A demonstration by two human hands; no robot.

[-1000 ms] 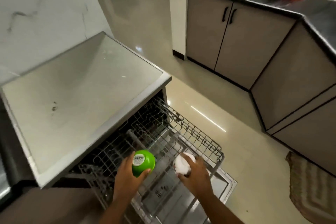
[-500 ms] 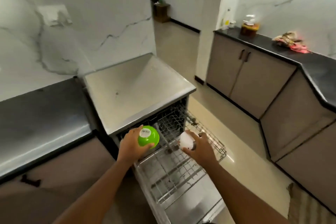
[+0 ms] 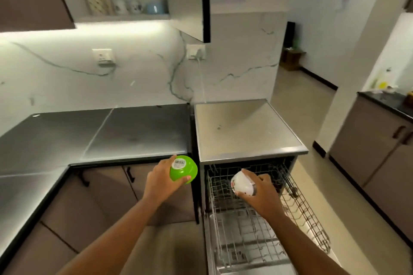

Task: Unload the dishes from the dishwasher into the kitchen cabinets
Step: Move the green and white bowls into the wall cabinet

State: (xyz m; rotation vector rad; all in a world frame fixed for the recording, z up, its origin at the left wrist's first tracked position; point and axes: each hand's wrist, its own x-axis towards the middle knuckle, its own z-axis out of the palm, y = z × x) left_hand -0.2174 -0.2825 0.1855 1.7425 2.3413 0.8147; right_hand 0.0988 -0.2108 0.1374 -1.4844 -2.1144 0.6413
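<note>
**Green plastic and white ceramic: two bowls in hand, neither shelved yet**

Head view, the only one:

- Left hand (image 3: 159, 182) holds a green bowl (image 3: 183, 170) upside down, base with a barcode sticker facing up. Fingers curl round the far wall, thumb on the near side. It sits in the air over the gap between the dark table (image 3: 93, 138) and the dishwasher (image 3: 245, 131), touching neither.
- Right hand (image 3: 260, 194) holds a white bowl (image 3: 242, 184) tilted on its side, with a floral print on the wall and a dark band at the rim. Fingers wrap the rim side, thumb across the top. It hangs above the pulled-out rack (image 3: 299, 205), clear of the wires.
- Each hand's grip is closed round its own bowl; nothing else is held.

Handling, my read:
- Green one looks like plastic or melamine: light, stiff, tolerant of a knock. A one-handed hold across the wall is fine.
- White one looks ceramic: heavier, chips on a hard edge, and probably slick if wet. A hold at the rim with the thumb opposing is the safe place. Keep it off the steel top and the cabinet door (image 3: 196, 0) edge.

Destination is probably the open upper cabinet (image 3: 125, 18), where cups already stand on the shelf. Whether there is free room beside them I can't tell, as the shelf is small and blurred here.

Rack looks nearly empty from this angle.
</note>
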